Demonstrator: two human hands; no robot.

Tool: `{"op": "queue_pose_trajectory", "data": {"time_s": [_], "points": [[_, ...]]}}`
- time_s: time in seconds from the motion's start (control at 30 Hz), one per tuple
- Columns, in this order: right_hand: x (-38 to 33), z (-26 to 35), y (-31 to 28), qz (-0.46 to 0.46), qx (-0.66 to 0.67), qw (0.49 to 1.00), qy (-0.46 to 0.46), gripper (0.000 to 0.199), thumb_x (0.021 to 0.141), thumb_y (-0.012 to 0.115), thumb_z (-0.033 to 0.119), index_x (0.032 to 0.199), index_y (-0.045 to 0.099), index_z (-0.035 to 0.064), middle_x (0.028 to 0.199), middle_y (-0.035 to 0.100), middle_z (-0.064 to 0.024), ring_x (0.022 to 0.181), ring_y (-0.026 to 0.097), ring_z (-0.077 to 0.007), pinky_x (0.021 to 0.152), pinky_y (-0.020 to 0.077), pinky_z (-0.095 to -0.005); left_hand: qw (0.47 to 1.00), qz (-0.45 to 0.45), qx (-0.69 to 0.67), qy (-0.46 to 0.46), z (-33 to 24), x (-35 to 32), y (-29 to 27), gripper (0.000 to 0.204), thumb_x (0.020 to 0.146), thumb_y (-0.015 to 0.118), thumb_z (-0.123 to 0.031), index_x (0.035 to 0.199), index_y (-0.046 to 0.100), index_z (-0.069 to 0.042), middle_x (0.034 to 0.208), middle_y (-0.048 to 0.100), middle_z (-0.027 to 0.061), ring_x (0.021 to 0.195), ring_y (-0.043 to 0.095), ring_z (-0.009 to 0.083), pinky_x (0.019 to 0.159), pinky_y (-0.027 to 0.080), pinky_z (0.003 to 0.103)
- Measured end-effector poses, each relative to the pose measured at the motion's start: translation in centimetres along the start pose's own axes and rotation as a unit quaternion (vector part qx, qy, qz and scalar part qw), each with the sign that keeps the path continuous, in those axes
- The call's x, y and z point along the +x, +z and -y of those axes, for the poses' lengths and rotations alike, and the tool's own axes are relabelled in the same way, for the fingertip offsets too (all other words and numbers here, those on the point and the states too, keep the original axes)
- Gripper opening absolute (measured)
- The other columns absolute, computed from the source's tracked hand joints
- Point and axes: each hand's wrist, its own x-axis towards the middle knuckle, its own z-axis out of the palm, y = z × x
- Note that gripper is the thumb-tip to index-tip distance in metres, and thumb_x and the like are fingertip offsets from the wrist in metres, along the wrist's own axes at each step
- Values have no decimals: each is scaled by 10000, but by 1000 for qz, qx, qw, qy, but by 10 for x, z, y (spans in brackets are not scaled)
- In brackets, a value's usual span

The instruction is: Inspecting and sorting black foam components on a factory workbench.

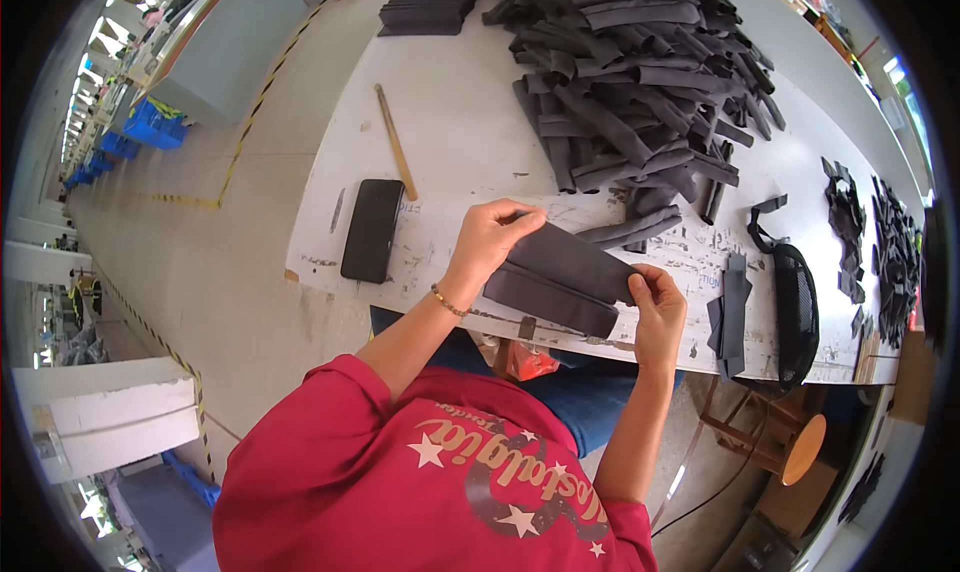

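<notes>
A dark grey fabric strip (pixel 578 258) is stretched between my two hands above the near edge of the table. My left hand (pixel 490 240) pinches its left end between thumb and fingers. At the other end, the thumb and fingers of my right hand (pixel 657 307) are closed on the strip's corner. Just below it, a second dark grey fabric piece (pixel 550 300) lies along the table edge, partly covered by the held strip. Beyond my hands rises a big heap of folded dark grey fabric strips (pixel 640 82).
On the white table (pixel 450 102) lie a black phone (pixel 372 230) and a wooden stick (pixel 396 142) at left. A neat fabric stack (pixel 430 2) sits far left. To the right are flat dark pieces (pixel 733 317) and a black mesh item (pixel 797 317). A wooden stool (pixel 803 450) stands below right.
</notes>
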Motion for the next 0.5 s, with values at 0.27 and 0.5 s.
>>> {"op": "queue_pose_trajectory", "data": {"time_s": [0.27,0.5], "points": [[12,-38,15,-25,-122,992,-20,172,834,706,79,957,652,-28,782,646,-50,695,558,-95,634,455,-244,957,18,265,118,34,18,-28,156,766,748,-144,890,746,-49,814,686,92,726,628,176,685,495,290],[12,-23,16,-8,-232,973,14,172,815,715,90,946,658,-7,805,643,-83,683,569,-133,640,462,-273,943,33,294,155,39,20,-24,112,758,747,-138,822,725,-49,770,637,88,704,621,211,673,498,316]]}}
